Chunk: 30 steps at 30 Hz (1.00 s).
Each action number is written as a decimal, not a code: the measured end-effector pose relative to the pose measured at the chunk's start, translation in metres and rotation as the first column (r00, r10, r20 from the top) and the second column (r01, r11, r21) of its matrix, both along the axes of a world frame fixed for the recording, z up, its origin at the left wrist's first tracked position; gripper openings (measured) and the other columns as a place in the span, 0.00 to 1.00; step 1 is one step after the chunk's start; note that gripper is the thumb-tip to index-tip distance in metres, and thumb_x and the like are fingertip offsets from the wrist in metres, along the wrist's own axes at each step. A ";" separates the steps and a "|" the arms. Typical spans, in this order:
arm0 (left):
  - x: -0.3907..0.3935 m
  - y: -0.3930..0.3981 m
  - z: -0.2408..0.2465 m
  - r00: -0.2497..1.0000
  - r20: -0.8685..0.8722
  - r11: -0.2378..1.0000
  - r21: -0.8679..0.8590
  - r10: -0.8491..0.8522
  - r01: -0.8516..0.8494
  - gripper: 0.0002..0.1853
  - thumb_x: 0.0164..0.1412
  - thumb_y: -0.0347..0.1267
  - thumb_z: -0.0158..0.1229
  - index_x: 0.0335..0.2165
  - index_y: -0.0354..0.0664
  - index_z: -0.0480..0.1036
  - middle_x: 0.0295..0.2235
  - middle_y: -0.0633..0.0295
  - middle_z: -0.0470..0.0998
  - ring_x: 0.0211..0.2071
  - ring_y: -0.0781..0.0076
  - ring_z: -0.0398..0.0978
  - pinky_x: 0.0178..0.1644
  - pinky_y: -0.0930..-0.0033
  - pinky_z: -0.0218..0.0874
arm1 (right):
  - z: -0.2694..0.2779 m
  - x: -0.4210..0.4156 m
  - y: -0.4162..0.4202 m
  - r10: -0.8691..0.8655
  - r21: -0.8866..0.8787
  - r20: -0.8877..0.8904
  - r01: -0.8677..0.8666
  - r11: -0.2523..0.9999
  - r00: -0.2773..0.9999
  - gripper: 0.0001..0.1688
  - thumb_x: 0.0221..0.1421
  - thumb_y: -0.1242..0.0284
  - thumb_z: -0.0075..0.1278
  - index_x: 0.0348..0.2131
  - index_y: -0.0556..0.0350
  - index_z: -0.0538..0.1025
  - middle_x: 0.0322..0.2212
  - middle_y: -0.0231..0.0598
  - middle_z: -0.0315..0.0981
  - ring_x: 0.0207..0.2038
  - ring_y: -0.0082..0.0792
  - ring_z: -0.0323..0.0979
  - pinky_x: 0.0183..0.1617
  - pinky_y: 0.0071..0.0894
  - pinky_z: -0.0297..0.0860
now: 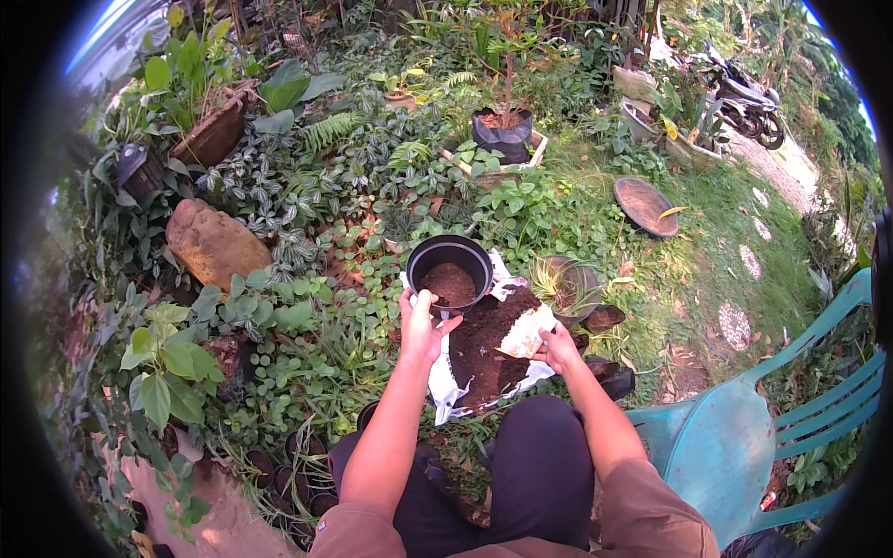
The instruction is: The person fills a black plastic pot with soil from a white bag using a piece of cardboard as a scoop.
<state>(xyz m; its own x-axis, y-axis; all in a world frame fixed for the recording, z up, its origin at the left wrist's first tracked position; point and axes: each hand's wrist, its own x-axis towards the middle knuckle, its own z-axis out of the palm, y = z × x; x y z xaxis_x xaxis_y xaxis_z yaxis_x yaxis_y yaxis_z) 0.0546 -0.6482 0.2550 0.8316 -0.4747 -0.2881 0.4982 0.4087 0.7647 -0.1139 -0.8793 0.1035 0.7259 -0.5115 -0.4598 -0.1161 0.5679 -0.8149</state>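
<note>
My left hand [420,322] grips the near rim of a round black plastic pot [481,259], tilted towards me. Dark brown soil [450,282] covers part of the pot's inside. Just right of it, my right hand [556,347] holds an opened small packet [545,319] with white granular material [523,336] at its mouth; the exact material cannot be told. Beneath both hands, a heap of dark potting soil [481,363] lies on a spread white plastic sack [441,383]. Past the packet sits a pot with a spider-like striped plant [558,286].
A teal plastic chair [722,453] stands close on my right. Several small black pots [289,481] crowd the lower left, near a large rock [215,244]. A shallow brown dish [645,204] lies on the grass. Ahead is a bagged sapling [504,136]; a motorcycle [746,101] is parked farther off.
</note>
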 end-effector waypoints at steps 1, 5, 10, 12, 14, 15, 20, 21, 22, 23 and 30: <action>0.000 0.002 0.000 1.000 0.000 1.000 -0.002 -0.003 0.003 0.20 0.57 0.33 0.52 0.45 0.49 0.53 0.45 0.53 0.60 0.47 0.45 0.66 0.43 0.40 0.71 | -0.001 0.001 0.002 -0.005 0.004 0.003 0.005 1.000 1.000 0.22 0.63 0.76 0.39 0.55 0.49 0.56 0.46 0.49 0.69 0.40 0.50 0.77 0.37 0.52 0.76; 0.007 0.008 -0.002 1.000 -0.029 1.000 0.013 0.012 -0.011 0.21 0.57 0.33 0.52 0.46 0.48 0.53 0.45 0.55 0.60 0.45 0.46 0.67 0.42 0.41 0.72 | 0.001 0.005 0.009 0.006 -0.007 -0.021 -0.006 1.000 1.000 0.22 0.64 0.76 0.39 0.56 0.47 0.56 0.47 0.48 0.69 0.41 0.50 0.76 0.41 0.55 0.75; 0.010 0.005 -0.005 0.999 0.004 0.999 0.017 0.032 -0.032 0.35 0.53 0.35 0.55 0.56 0.48 0.46 0.38 0.53 0.67 0.31 0.58 0.74 0.38 0.50 0.70 | 0.003 0.008 0.007 0.018 0.004 -0.020 -0.018 1.000 1.000 0.23 0.64 0.77 0.38 0.56 0.47 0.56 0.48 0.47 0.68 0.42 0.50 0.76 0.42 0.55 0.75; 0.010 0.002 -0.006 1.000 -0.003 0.999 0.022 0.026 -0.026 0.36 0.52 0.35 0.55 0.55 0.48 0.46 0.38 0.53 0.67 0.31 0.58 0.73 0.39 0.50 0.70 | 0.004 0.008 0.004 0.001 0.020 0.019 -0.002 1.000 1.000 0.23 0.63 0.77 0.39 0.56 0.49 0.57 0.47 0.47 0.69 0.41 0.50 0.76 0.40 0.55 0.75; 0.009 0.001 -0.006 1.000 -0.022 0.999 0.032 0.008 -0.007 0.35 0.52 0.35 0.55 0.55 0.48 0.46 0.39 0.54 0.67 0.31 0.59 0.73 0.39 0.49 0.69 | 0.008 0.007 0.001 0.002 0.050 0.048 -0.004 0.999 0.999 0.24 0.63 0.77 0.38 0.57 0.49 0.56 0.47 0.47 0.69 0.42 0.49 0.76 0.41 0.55 0.75; 0.009 0.001 -0.005 1.000 -0.022 0.999 0.039 0.014 -0.013 0.35 0.52 0.35 0.55 0.55 0.48 0.46 0.39 0.54 0.67 0.31 0.59 0.73 0.39 0.49 0.69 | 0.014 0.008 0.001 0.002 0.068 0.067 -0.007 0.998 0.998 0.24 0.63 0.77 0.38 0.57 0.48 0.56 0.48 0.47 0.68 0.42 0.49 0.76 0.42 0.55 0.75; 0.010 0.001 -0.006 0.999 -0.022 0.998 0.053 0.024 -0.023 0.35 0.52 0.34 0.55 0.55 0.49 0.47 0.38 0.55 0.67 0.30 0.60 0.73 0.39 0.50 0.68 | 0.052 0.002 -0.015 -0.039 0.063 0.161 0.029 0.998 0.986 0.23 0.64 0.76 0.36 0.57 0.48 0.58 0.48 0.46 0.68 0.43 0.47 0.76 0.44 0.56 0.74; 0.012 0.001 -0.008 0.999 -0.021 0.998 0.057 0.028 -0.026 0.35 0.52 0.34 0.54 0.55 0.50 0.47 0.38 0.55 0.67 0.30 0.60 0.73 0.39 0.50 0.68 | 0.062 0.001 -0.018 -0.045 0.054 0.183 0.035 0.998 0.982 0.23 0.64 0.75 0.35 0.57 0.48 0.59 0.49 0.46 0.68 0.43 0.47 0.76 0.44 0.56 0.74; 0.014 0.003 -0.010 0.999 -0.021 0.998 0.061 0.035 -0.034 0.35 0.52 0.34 0.54 0.55 0.50 0.47 0.38 0.55 0.67 0.30 0.60 0.73 0.39 0.50 0.68 | 0.078 0.001 -0.019 -0.056 0.032 0.199 0.051 0.998 0.978 0.22 0.64 0.75 0.34 0.57 0.49 0.60 0.49 0.46 0.68 0.43 0.45 0.76 0.44 0.55 0.74; 0.015 0.004 -0.012 0.999 -0.020 0.997 0.065 0.042 -0.041 0.35 0.52 0.34 0.54 0.55 0.50 0.47 0.38 0.55 0.67 0.30 0.60 0.73 0.38 0.51 0.68 | 0.094 0.001 -0.023 -0.051 0.016 0.228 0.048 0.999 0.972 0.22 0.63 0.75 0.34 0.56 0.52 0.60 0.48 0.47 0.70 0.43 0.44 0.76 0.42 0.50 0.77; -0.003 -0.015 -0.016 0.999 -0.047 1.000 0.024 -0.013 0.014 0.29 0.55 0.33 0.53 0.52 0.52 0.50 0.45 0.53 0.61 0.47 0.51 0.66 0.46 0.37 0.67 | 0.199 0.016 -0.025 -0.066 -0.180 0.281 0.120 0.976 0.957 0.22 0.62 0.76 0.35 0.55 0.54 0.60 0.44 0.46 0.71 0.39 0.40 0.77 0.37 0.43 0.79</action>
